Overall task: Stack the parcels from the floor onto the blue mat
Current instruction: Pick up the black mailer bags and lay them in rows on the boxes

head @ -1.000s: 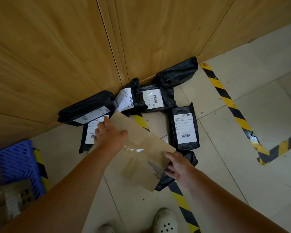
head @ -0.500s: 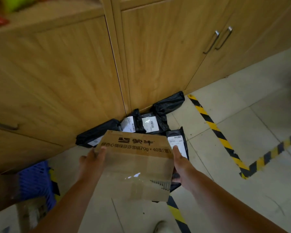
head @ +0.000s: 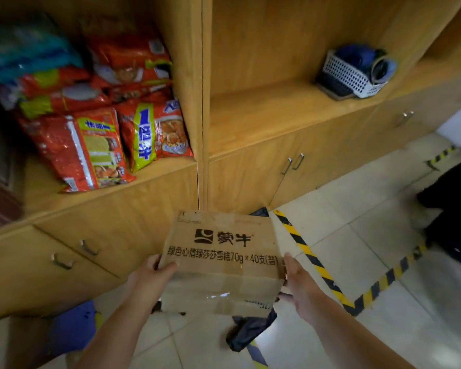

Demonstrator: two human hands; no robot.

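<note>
Parcels are going to the blue mat (head: 72, 326), low at the left and blurred; a brown cardboard box (head: 221, 265) is hanging in the air before the cabinet (head: 117, 235). Left hand (head: 147, 278) and right hand (head: 297, 282) are each clamping one side edge. Keeping the grip level while swinging left should land it flat. It is looking flattened, tape-patched and printed with black characters; a black bag (head: 248, 331), possibly pinched underneath, is dangling.
</note>
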